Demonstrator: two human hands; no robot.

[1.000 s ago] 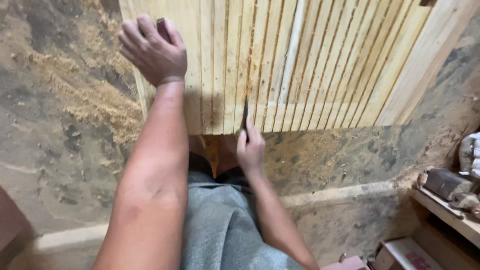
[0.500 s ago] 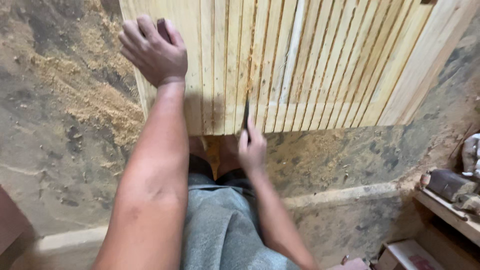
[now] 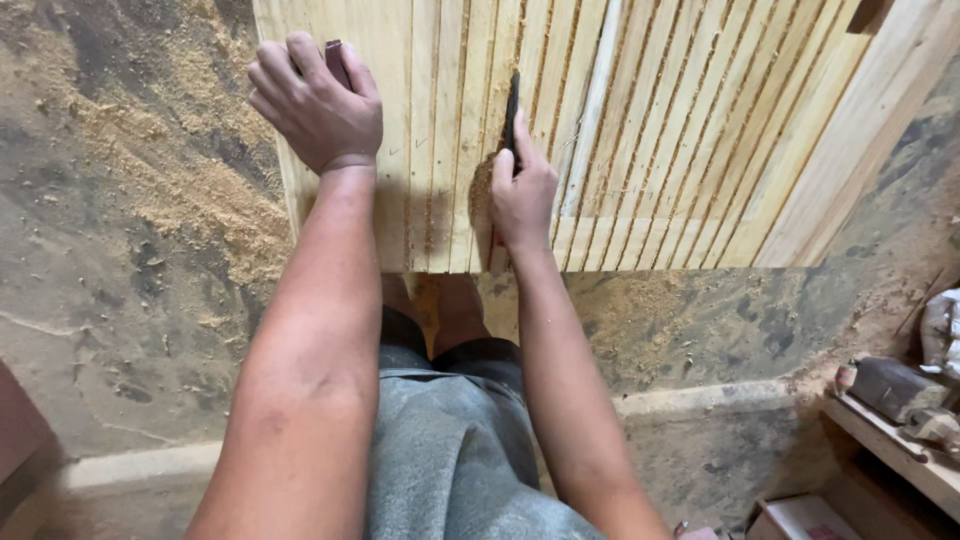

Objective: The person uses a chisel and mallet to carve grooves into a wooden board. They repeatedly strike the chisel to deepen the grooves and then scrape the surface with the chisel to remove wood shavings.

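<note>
**A:** Start at the hands. What is each doing?

**B:** The right hand (image 3: 520, 195) is wrapped around a thin dark tool (image 3: 512, 100), its blade laid along one of the grooves of the grooved wooden panel (image 3: 680, 130). A second ago that hand sat right at the panel's near edge; now it is further up the groove, so the tool has travelled along the slot. The left hand (image 3: 318, 105) is curled over a small dark reddish object (image 3: 335, 58), and it rests on the left part of the panel much where it was before.

**A:** And what does that shift tell you?

**B:** I judge the groove is being scraped or cleaned lengthwise, with the left hand steadying the board. Fine dust lies in the groove just below the right hand.

**A:** What is around them?

**B:** The panel lies over the person's knees, above grey shorts (image 3: 450, 450). Sawdust (image 3: 190, 190) is scattered over the floor to the left. At the lower right a wooden shelf (image 3: 900, 460) carries a dark block-like tool (image 3: 895, 385), and a box (image 3: 800, 518) sits below it.

**A:** Anything in the way?

**B:** Nothing lies across the groove ahead of the blade; a pale strip (image 3: 595, 100) rests in a neighbouring slot to the right.
</note>
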